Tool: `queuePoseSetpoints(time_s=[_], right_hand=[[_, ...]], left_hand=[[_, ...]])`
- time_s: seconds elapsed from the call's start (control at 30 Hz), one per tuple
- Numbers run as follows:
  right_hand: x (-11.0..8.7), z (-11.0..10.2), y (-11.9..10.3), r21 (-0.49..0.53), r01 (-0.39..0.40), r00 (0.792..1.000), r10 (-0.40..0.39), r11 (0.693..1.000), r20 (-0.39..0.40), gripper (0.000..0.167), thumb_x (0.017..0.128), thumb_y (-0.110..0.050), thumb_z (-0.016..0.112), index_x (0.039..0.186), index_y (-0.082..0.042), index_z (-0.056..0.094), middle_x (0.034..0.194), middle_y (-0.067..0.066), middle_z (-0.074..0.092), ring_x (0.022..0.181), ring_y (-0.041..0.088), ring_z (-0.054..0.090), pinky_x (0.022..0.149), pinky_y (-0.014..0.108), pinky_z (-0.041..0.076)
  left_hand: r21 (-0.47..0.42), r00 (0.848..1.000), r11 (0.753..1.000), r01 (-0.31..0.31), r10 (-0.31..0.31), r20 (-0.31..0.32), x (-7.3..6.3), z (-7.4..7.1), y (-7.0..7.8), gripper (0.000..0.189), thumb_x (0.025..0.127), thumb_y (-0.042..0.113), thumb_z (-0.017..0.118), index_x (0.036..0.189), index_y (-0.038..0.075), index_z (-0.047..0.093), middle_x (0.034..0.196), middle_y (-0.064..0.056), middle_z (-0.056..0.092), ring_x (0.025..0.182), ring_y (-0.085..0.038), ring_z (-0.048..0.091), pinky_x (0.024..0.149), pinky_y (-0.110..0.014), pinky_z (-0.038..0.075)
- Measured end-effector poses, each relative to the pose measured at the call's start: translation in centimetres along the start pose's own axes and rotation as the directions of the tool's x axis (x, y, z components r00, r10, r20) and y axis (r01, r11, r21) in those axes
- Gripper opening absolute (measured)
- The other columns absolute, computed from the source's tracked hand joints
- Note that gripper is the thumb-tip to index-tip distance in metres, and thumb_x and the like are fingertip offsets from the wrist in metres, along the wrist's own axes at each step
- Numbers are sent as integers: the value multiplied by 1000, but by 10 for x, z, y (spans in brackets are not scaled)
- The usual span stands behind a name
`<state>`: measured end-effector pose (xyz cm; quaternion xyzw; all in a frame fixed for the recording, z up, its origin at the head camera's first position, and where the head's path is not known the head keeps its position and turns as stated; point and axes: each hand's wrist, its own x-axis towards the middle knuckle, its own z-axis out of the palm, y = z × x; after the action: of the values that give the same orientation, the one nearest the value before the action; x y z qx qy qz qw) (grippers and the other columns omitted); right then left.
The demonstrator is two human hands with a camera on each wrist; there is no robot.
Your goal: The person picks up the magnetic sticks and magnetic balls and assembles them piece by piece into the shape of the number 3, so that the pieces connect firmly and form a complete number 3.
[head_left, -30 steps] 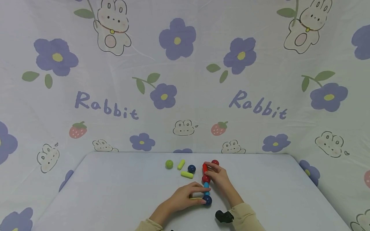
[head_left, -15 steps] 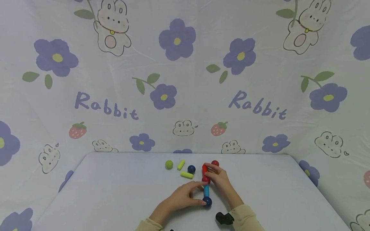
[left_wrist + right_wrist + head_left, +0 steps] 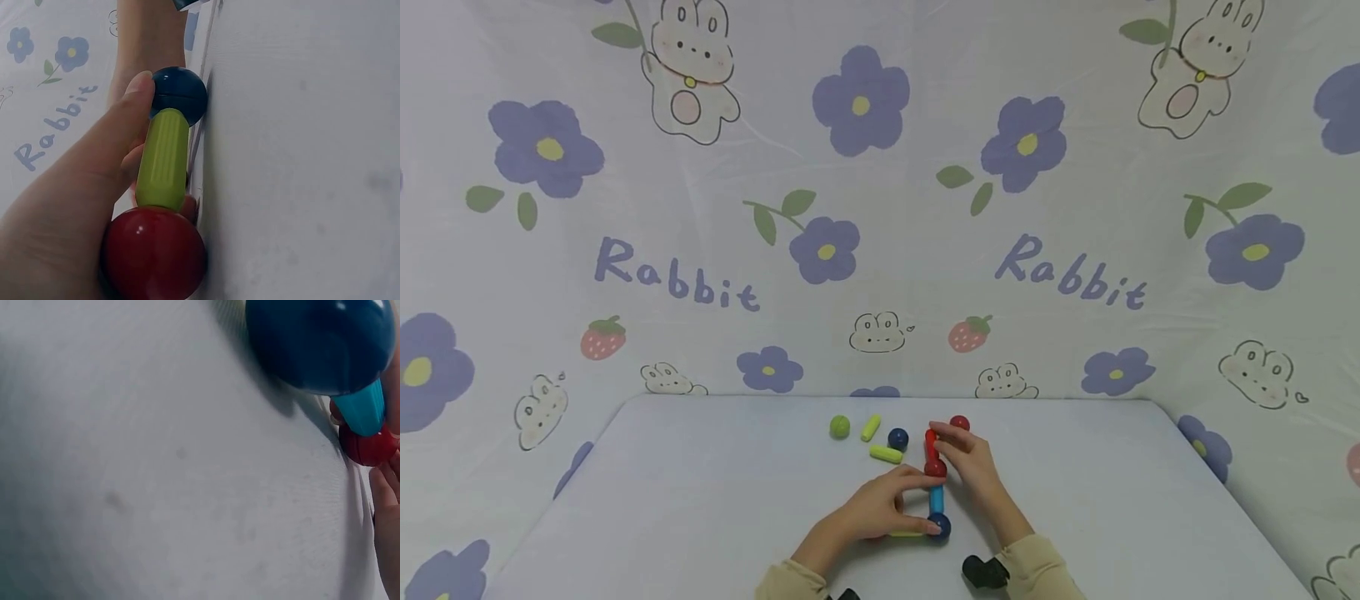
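Observation:
On the white table, a light-blue rod (image 3: pixel 937 500) joins a dark-blue ball (image 3: pixel 940 527) to a red ball (image 3: pixel 935 468). My left hand (image 3: pixel 876 504) holds this part, thumb on the dark-blue ball and forefinger at the red one. In the left wrist view, a yellow-green rod (image 3: pixel 162 159) runs from the dark-blue ball to another red ball (image 3: pixel 156 253) close to the palm. My right hand (image 3: pixel 972 460) pinches a red rod (image 3: pixel 931 444), whose near end meets the middle red ball. The right wrist view shows the dark-blue ball (image 3: pixel 325 344) large, the right fingers mostly out of sight.
Beyond the hands lie a green ball (image 3: pixel 839 427), two yellow-green rods (image 3: pixel 870 428), a dark-blue ball (image 3: pixel 898 439) and a red ball (image 3: pixel 959 424). A black device (image 3: pixel 985 572) sits at the right wrist. A patterned cloth (image 3: pixel 880 208) hangs behind the table.
My left forefinger has shifted from across the light-blue rod up to the red ball. The joined pieces have moved slightly toward me. My right hand keeps pinching the red rod.

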<state>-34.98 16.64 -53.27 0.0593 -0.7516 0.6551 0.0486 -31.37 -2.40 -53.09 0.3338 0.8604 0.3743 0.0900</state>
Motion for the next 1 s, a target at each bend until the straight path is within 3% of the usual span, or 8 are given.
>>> queuePoseSetpoints(time_s=[0.17, 0.37, 0.53, 0.77, 1.0], right_hand=[[2, -2, 1, -17, 114, 993, -114, 993, -40, 27, 88, -17, 58, 114, -11, 62, 114, 2, 59, 106, 16, 51, 90, 36, 39], [7, -4, -5, -8, 191, 974, -190, 982, -124, 27, 86, -18, 61, 112, -8, 63, 111, 4, 60, 104, 18, 53, 87, 28, 42], [8, -6, -11, -30, 193, 961, -195, 981, -194, 30, 85, -18, 63, 114, -10, 61, 113, 4, 59, 105, 20, 52, 88, 28, 41], [10, -8, -7, -61, 180, 950, -189, 982, -250, 38, 84, -6, 62, 121, -3, 54, 127, 9, 48, 123, 20, 36, 100, 34, 26], [16, -10, 7, -148, 84, 966, -117, 985, -232, 44, 82, 1, 62, 124, 3, 49, 129, 20, 44, 118, 31, 40, 92, 36, 36]], left_hand=[[-2, 1000, 1000, -13, 13, 7, 0, -1, 0, 63, 69, 58, 64, 126, 37, 49, 114, 15, 47, 69, -6, 48, 57, -22, 43], [-15, 1000, 1000, -10, 10, 11, 0, -2, 1, 62, 70, 56, 65, 127, 35, 50, 115, 14, 48, 69, -7, 48, 57, -22, 43], [-26, 1000, 1000, 1, -1, 7, -1, -3, 3, 62, 69, 56, 66, 126, 36, 50, 115, 14, 48, 69, -7, 48, 57, -22, 43], [-35, 1000, 999, 2, -2, -6, -1, -2, 3, 62, 68, 56, 67, 124, 36, 52, 111, 12, 49, 66, -7, 47, 55, -22, 43], [-30, 1000, 999, -23, 23, -19, -2, -3, 3, 64, 68, 56, 67, 126, 35, 50, 112, 11, 49, 64, -8, 47, 55, -22, 42]])
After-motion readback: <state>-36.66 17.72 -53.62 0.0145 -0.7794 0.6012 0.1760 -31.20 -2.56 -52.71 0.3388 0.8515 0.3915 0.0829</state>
